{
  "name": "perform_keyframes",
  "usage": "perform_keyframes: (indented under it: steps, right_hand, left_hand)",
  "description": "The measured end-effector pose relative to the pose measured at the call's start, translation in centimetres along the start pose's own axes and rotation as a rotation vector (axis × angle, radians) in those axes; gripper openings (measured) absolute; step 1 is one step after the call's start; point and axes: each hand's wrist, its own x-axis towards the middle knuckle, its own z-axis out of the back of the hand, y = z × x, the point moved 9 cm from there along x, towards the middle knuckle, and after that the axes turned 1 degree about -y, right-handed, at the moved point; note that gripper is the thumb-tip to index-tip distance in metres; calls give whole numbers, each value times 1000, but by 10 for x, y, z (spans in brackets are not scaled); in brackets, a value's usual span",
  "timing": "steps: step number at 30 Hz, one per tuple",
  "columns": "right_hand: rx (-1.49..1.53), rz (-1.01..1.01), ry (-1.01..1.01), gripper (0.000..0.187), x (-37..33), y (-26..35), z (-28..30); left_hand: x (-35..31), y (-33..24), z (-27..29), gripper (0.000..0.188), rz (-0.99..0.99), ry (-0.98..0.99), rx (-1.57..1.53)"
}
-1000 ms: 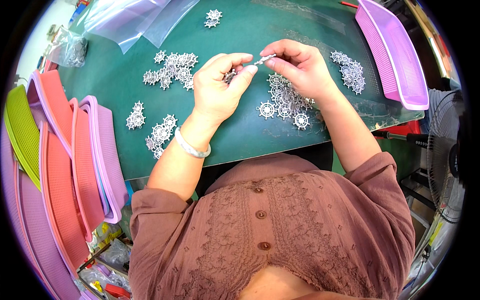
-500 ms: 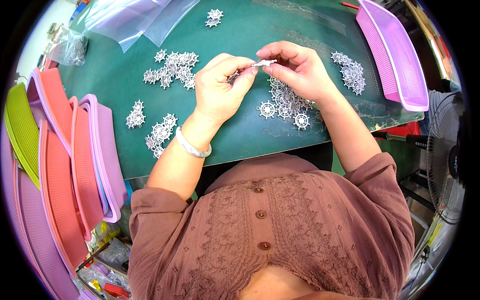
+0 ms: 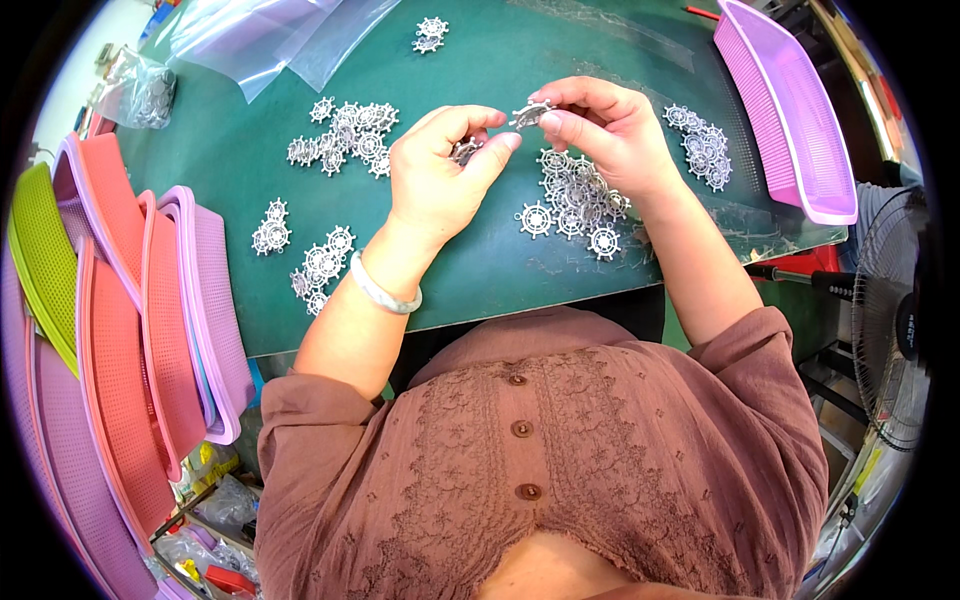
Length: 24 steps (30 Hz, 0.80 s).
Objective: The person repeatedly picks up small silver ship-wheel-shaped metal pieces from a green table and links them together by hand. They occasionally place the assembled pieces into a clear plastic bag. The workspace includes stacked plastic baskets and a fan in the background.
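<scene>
Between the thumb and fingers of my right hand [image 3: 615, 135] a silver ship's-wheel charm [image 3: 530, 115] is pinched and tilted. My left hand [image 3: 430, 175] is beside it, thumb and forefinger tips apart, while its curled fingers keep another ship's-wheel charm [image 3: 465, 150] against the palm; whether more are in there is hidden. Below my right hand lies a heap of the same charms [image 3: 572, 205], partly covered by the hand. Left of my left hand is another charm cluster [image 3: 350, 130]. Smaller clusters lie near my left forearm [image 3: 322, 262] and farther right [image 3: 703, 150].
Everything lies on a green tabletop [image 3: 480, 270]. A purple basket [image 3: 785, 115] stands at the right edge, with a fan [image 3: 885, 320] beyond. Stacked pink, purple and green baskets [image 3: 120, 320] crowd the left. Clear plastic sheeting [image 3: 270, 40] and a filled bag [image 3: 140, 90] are at the far left.
My hands have come slightly apart. The charm that both sets of fingertips were touching has turned, showing more of its face, and is now in my right hand only.
</scene>
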Motion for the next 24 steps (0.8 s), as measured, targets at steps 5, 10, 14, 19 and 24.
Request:
perform_keyframes:
  steps: [5,10,14,19,24]
  right_hand:
    - [174,-60,75,18,1,-7,-5]
    - [182,-104,99,19,1,-14,-9]
    - [140,-107,97,19,1,-13,-9]
    - [113,-123,104,20,0,-14,-10]
    - [199,-172,113,21,-1,-9,-10]
  left_hand:
    - [-1,-3,-5,11,-3,63,19]
    - [-2,-19,0,10,-170,19,64]
    - [-2,-35,1,9,-281,6,125]
    - [-4,-39,1,11,-333,1,169]
    - [-5,-48,0,13,-467,-19,292]
